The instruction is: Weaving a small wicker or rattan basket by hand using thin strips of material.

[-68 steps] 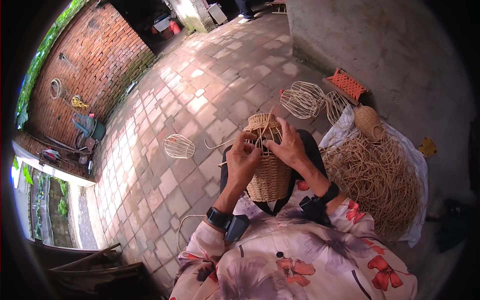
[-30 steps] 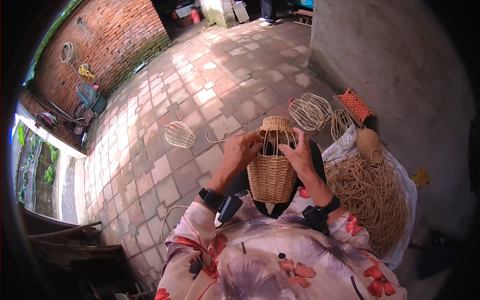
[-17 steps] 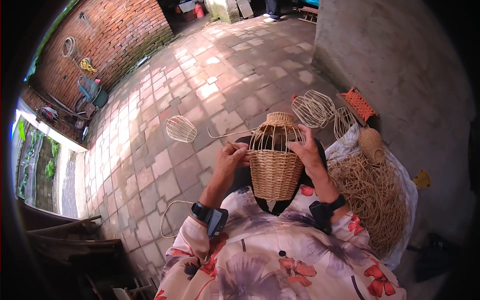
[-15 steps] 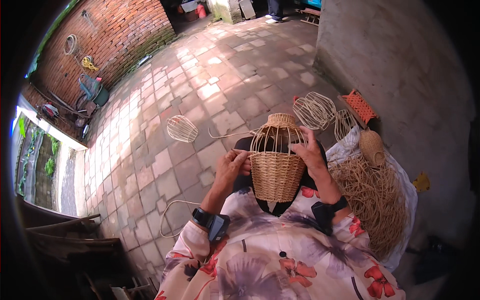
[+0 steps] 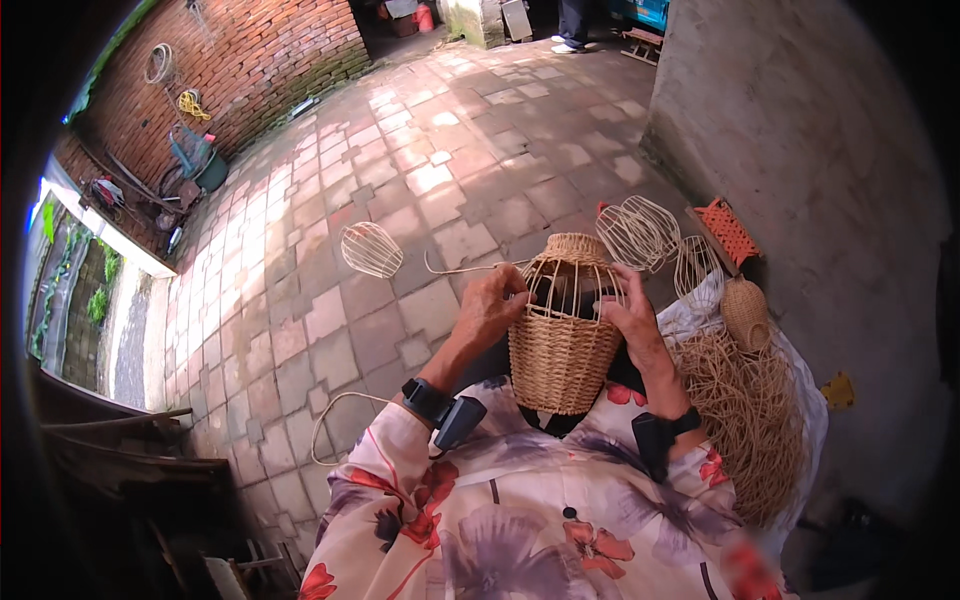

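A woven natural-fiber basket (image 5: 563, 365) rests between my dark-clad knees, its lower part tightly woven, bare vertical ribs above and a narrow woven neck on top. My left hand (image 5: 492, 308) has its fingers closed at the basket's upper left, beside the top of the weave. Whether it pinches a rib or strand is hard to tell. My right hand (image 5: 632, 312) grips the ribbed section on the right, thumb bent inward. A long loose strand (image 5: 450, 268) runs leftward from near the neck.
Pale wire-like frames (image 5: 636, 232) lie ahead right, another (image 5: 371, 250) left. Beside me, a white sack (image 5: 808, 400) holds tangled strands (image 5: 740, 420) and a small woven piece (image 5: 745, 315). An orange woven item (image 5: 727, 228) leans by the wall (image 5: 790, 150). Someone's legs (image 5: 572, 22) stand at the back.
My left hand, lower at the weave's edge half a second ago, has moved up onto the ribs. Further back, both hands met over the basket's middle with loose strands; those ribs now show uncovered.
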### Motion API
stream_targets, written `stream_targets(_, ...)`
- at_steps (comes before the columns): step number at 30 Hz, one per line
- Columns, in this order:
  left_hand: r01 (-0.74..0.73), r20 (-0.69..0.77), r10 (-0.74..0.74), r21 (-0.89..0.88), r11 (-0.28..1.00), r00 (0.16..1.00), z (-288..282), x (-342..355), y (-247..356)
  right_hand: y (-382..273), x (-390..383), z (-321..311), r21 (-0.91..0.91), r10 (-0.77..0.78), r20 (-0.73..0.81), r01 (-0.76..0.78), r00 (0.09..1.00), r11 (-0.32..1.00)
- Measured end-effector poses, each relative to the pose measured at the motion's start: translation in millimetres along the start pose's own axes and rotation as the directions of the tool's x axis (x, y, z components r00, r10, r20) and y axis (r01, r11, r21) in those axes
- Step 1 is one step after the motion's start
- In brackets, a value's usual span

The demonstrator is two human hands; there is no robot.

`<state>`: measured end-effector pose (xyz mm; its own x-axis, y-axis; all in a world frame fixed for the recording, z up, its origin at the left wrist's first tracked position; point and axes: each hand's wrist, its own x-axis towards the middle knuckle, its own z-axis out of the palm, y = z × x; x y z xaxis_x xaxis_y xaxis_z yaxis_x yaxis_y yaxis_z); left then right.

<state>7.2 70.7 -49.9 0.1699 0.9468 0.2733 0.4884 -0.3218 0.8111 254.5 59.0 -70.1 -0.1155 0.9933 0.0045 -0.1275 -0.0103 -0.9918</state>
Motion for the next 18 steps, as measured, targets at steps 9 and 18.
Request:
stream_targets(9, 0.429, 0.26, -0.342, -0.597, 0.678, 0.903, -15, -15, -8, 4, 3, -8, 0.006, -0.017, 0.04, 0.017, 0.999, 1.0)
stream_targets(18, 0.262, 0.285, -0.253, 0.009, 0.965, 0.924, -38, -18, 11, -3, 10, -11, -0.127, -0.02, 0.11, 0.033, 0.994, 0.991)
